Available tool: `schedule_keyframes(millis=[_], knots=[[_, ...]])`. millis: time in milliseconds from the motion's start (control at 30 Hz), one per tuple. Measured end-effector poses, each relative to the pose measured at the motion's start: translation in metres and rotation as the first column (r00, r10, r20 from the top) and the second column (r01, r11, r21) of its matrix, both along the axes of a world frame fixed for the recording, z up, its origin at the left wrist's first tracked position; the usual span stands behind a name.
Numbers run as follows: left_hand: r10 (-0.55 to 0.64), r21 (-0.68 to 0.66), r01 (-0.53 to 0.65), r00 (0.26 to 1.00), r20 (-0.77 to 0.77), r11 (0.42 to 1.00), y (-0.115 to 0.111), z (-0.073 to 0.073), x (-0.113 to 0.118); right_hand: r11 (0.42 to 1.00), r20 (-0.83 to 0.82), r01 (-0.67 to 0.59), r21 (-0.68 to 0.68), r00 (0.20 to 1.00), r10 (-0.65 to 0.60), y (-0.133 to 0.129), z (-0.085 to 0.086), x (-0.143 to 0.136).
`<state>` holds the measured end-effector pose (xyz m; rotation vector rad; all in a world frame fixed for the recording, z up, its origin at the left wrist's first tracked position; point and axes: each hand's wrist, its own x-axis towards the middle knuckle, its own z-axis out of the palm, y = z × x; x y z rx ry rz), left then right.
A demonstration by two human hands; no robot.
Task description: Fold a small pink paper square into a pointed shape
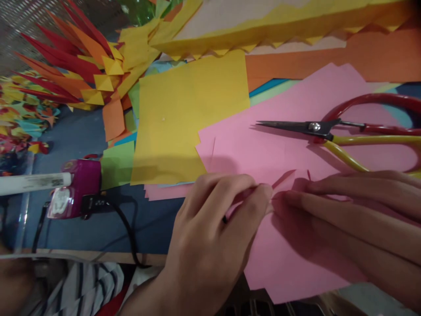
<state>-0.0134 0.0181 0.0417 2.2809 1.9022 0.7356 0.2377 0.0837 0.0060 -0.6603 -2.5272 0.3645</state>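
Observation:
Both hands meet over pink paper sheets. My left hand is closed, its thumb and fingers pinched together on a small pink paper piece. A small dark tip shows between its thumb and fingers; I cannot make out what it belongs to. My right hand comes from the right with fingers held together, their tips pinching the same pink piece beside the left fingertips. The fingers hide much of the piece. Above the right hand, scissors with one red and one yellow handle lie on the pink paper, blades pointing left.
Yellow paper overlaps the pink sheets. Folded red, orange and yellow paper spikes stand at upper left, near a pile of paper scraps. A purple device with a black cable sits at left. A zigzag-edged yellow strip lies behind.

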Motion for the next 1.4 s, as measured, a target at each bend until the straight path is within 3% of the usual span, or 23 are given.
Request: schedule_keyframes(millis=[100,467,633,733,833,1033,1267,1400], knots=[[-0.011,-0.029,0.012,1.0,0.017,1.0,-0.001,0.003,0.0,0.999,0.06,-0.031,0.021,0.998,0.029,-0.001,0.0,0.002],[-0.027,0.026,0.028,0.998,-0.049,0.999,-0.005,-0.002,0.003,0.999,0.071,-0.033,0.038,0.997,0.03,-0.001,0.0,0.002],[-0.063,-0.008,0.063,0.996,-0.06,0.998,-0.006,0.003,0.0,0.998,0.057,-0.034,0.043,0.998,0.031,-0.001,0.002,0.001],[-0.111,-0.016,0.11,0.989,-0.093,0.994,-0.005,0.006,-0.003,1.0,-0.039,0.02,0.011,0.999,-0.02,-0.002,-0.008,0.004],[-0.138,0.034,0.145,0.978,-0.156,0.989,-0.007,0.003,-0.002,0.998,-0.174,0.052,0.026,0.984,-0.046,-0.006,-0.028,0.012],[-0.138,0.138,0.179,0.956,-0.26,0.974,-0.014,-0.006,0.003,0.999,-0.198,0.033,0.042,0.98,-0.024,-0.015,-0.063,0.019],[-0.232,-0.013,0.235,0.943,-0.238,0.972,-0.009,0.003,-0.003,0.999,-0.184,0.022,0.026,0.983,-0.017,-0.014,-0.07,0.015],[-0.182,0.099,0.201,0.967,-0.176,0.975,-0.011,0.0,-0.003,0.999,-0.185,0.022,0.027,0.983,-0.017,-0.011,-0.068,0.013]])
